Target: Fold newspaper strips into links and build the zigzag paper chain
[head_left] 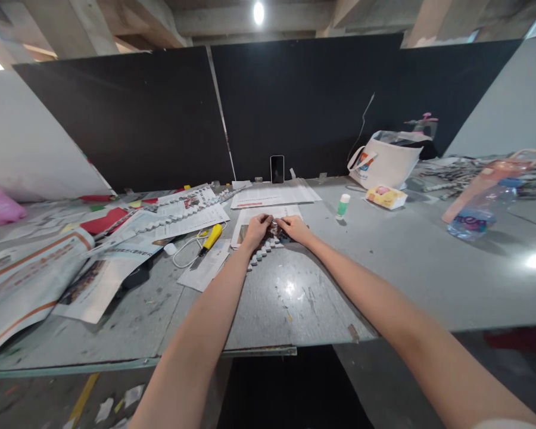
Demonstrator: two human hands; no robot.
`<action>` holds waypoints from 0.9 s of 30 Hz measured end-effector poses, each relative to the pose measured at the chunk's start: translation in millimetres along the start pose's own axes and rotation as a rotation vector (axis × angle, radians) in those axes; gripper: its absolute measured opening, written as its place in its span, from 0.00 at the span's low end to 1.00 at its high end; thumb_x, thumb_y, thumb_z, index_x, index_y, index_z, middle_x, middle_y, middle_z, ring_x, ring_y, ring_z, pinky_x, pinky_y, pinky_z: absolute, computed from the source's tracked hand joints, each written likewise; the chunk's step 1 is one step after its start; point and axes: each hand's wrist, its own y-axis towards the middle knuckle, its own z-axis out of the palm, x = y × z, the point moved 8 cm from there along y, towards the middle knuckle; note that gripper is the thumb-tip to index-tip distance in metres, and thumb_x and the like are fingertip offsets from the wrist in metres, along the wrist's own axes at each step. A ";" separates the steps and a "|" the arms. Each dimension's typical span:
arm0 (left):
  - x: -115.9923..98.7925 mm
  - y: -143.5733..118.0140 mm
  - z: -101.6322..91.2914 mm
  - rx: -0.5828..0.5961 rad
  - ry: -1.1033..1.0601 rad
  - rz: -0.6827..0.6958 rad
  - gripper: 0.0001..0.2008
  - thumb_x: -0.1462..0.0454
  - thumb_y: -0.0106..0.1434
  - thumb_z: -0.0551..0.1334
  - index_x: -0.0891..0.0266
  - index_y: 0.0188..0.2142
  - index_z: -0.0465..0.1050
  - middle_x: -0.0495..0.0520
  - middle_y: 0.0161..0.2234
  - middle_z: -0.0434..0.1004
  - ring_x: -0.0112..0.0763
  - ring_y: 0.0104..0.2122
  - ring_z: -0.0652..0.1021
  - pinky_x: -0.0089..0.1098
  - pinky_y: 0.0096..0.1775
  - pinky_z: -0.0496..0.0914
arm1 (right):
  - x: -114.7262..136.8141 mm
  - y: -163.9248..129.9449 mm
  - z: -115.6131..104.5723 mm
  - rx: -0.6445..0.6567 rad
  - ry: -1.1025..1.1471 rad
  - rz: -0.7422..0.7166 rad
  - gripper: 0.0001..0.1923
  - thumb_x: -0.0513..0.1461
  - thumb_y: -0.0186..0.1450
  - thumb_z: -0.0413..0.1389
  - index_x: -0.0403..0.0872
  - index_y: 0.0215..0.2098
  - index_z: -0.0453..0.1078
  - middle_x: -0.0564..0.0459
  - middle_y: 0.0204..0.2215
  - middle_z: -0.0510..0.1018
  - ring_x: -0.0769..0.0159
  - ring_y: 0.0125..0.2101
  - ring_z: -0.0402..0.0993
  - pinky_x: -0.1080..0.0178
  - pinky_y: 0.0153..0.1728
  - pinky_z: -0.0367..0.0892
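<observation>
Left hand (258, 229): we see it pinching one end of a folded paper strip (274, 229).
Right hand (293, 228): pinching the other end, fingers curled tight.
Strip: on the table (384, 268), atop a sheet (268, 213), between both hands.
Nearby: yellow knife (211, 238) left; glue stick (343, 205) right; phone (277, 169) behind.

Both forearms are bare to the frame edge, with no watch, rings or gloves on either hand.

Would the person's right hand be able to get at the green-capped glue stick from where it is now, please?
Probably yes. The glue stick stands upright on bare table just right of the right hand, with nothing between them, though that hand, like the left hand, is busy pinching a folded paper piece.
</observation>
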 end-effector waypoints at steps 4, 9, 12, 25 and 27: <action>-5.2 -1.0 7.4 0.054 0.033 0.027 0.19 0.48 0.63 0.66 0.63 0.34 0.76 0.52 0.26 0.77 0.32 0.27 0.75 0.31 0.32 0.68 | 4.6 -1.3 1.1 0.024 -0.013 -0.040 0.29 0.56 0.75 0.48 0.46 0.26 0.71 0.51 0.25 0.79 0.63 0.29 0.72 0.64 0.32 0.59; -3.2 2.4 8.3 0.047 0.044 0.008 0.19 0.48 0.65 0.65 0.62 0.33 0.74 0.52 0.25 0.76 0.31 0.26 0.75 0.30 0.31 0.68 | 9.8 -1.0 1.7 0.008 -0.045 -0.068 0.27 0.54 0.77 0.49 0.47 0.27 0.72 0.49 0.26 0.80 0.63 0.29 0.72 0.63 0.34 0.60; 1.1 4.0 2.3 -0.007 0.040 -0.011 0.19 0.47 0.66 0.64 0.61 0.33 0.72 0.52 0.25 0.76 0.31 0.24 0.74 0.31 0.30 0.68 | 10.4 -0.1 0.4 -0.017 -0.055 -0.070 0.26 0.53 0.77 0.48 0.48 0.29 0.73 0.48 0.28 0.81 0.61 0.30 0.73 0.63 0.35 0.60; 1.2 1.0 -4.2 -0.064 0.067 -0.022 0.21 0.46 0.66 0.64 0.61 0.33 0.71 0.51 0.25 0.75 0.29 0.22 0.72 0.31 0.28 0.65 | 6.0 1.2 -4.5 -0.082 -0.012 -0.065 0.22 0.51 0.75 0.51 0.48 0.31 0.75 0.48 0.30 0.82 0.60 0.32 0.75 0.61 0.38 0.64; -1.8 -0.3 -3.3 -0.055 0.082 -0.017 0.20 0.46 0.65 0.65 0.62 0.33 0.72 0.51 0.25 0.75 0.30 0.23 0.72 0.30 0.28 0.64 | 6.9 0.6 -7.4 -0.109 0.019 -0.067 0.17 0.50 0.74 0.53 0.47 0.40 0.77 0.47 0.37 0.84 0.60 0.36 0.77 0.61 0.41 0.66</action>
